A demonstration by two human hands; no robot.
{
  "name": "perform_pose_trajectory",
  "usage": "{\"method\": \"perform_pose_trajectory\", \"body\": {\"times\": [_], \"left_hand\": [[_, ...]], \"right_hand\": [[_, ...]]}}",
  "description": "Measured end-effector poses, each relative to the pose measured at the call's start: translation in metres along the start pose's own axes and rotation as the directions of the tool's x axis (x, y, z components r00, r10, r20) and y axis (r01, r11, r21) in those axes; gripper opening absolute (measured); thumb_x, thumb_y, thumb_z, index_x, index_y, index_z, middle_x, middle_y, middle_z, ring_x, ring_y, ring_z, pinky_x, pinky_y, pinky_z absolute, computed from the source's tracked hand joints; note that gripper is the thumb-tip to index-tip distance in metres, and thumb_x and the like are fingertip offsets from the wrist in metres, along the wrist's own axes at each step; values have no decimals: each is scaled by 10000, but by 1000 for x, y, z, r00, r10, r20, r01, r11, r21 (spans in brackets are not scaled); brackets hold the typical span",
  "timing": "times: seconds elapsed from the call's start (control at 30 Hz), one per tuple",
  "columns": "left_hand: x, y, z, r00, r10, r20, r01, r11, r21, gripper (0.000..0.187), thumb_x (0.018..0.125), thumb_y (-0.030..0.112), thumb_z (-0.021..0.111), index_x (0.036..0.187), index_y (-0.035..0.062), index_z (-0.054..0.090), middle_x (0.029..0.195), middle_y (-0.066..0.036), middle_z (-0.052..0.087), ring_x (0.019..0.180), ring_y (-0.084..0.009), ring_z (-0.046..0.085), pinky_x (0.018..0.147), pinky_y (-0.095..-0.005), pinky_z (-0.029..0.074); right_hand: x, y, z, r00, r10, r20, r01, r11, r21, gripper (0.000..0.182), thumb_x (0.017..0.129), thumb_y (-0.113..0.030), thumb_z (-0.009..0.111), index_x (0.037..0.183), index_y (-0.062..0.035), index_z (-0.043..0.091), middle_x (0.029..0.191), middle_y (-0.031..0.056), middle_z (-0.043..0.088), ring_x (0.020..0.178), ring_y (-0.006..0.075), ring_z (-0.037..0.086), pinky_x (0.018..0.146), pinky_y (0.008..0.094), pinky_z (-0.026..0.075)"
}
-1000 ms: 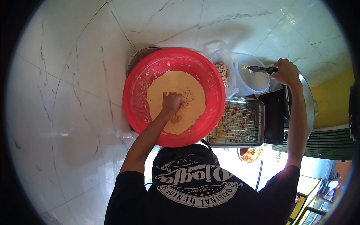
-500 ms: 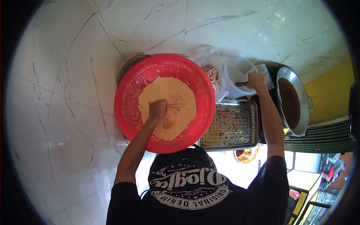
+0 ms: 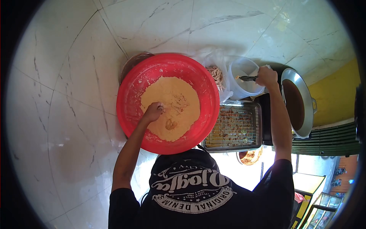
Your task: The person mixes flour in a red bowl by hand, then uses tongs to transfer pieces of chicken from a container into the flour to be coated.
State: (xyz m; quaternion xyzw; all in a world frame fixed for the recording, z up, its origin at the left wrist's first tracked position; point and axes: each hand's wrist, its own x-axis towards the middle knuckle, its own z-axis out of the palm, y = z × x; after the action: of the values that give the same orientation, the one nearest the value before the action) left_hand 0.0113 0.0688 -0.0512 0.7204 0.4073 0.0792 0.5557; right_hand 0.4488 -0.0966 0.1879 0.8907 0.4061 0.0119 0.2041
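My left hand (image 3: 153,111) is over the large red basin (image 3: 129,89), fingers closed, with a whitish bit showing at the fingertips. Below it lies a bed of pale yellow flour (image 3: 156,89). Coated strips (image 3: 179,102) rest in the flour to the right of that hand, and a curled piece (image 3: 170,124) sits nearer to me. My right hand (image 3: 267,77) grips a dark utensil (image 3: 248,78) over a clear plastic tub (image 3: 234,89). A small pale morsel is at the utensil's tip. Between basin and tub stands a clear bag of pale strips (image 3: 215,76).
A metal tray with a wire rack (image 3: 232,126) and crumbs stands right of the basin. A wide pan of brown liquid (image 3: 293,103) is at far right. A round container with reddish contents (image 3: 251,156) sits below the tray. Behind is marbled tile (image 3: 152,26).
My left hand has shifted slightly left and down over the flour, its fingers turned. My right hand has moved a little right, lifting the utensil higher in the tub's opening.
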Motion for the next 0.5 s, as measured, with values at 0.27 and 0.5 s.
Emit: {"method": "perform_pose_trajectory", "body": {"times": [0.27,0.5], "left_hand": [[-11,-16,0,989,-106,105,108,994,-17,274,872,165,420,806,-30,600,722,-88,618,655,-173,572,650,-320,476],[-23,9,-13,985,-129,115,140,985,-100,345,864,249,384,679,5,542,669,-75,564,624,-192,521,609,-347,444]], "right_hand": [[15,-16,67,996,-15,87,14,1000,13,359,688,-202,701,1021,-73,665,1090,135,660,1008,296,652,845,402,531],[-14,-2,-2,999,6,53,-10,997,71,367,689,-243,730,1015,-79,685,1097,129,663,1032,308,641,848,405,529]]}}
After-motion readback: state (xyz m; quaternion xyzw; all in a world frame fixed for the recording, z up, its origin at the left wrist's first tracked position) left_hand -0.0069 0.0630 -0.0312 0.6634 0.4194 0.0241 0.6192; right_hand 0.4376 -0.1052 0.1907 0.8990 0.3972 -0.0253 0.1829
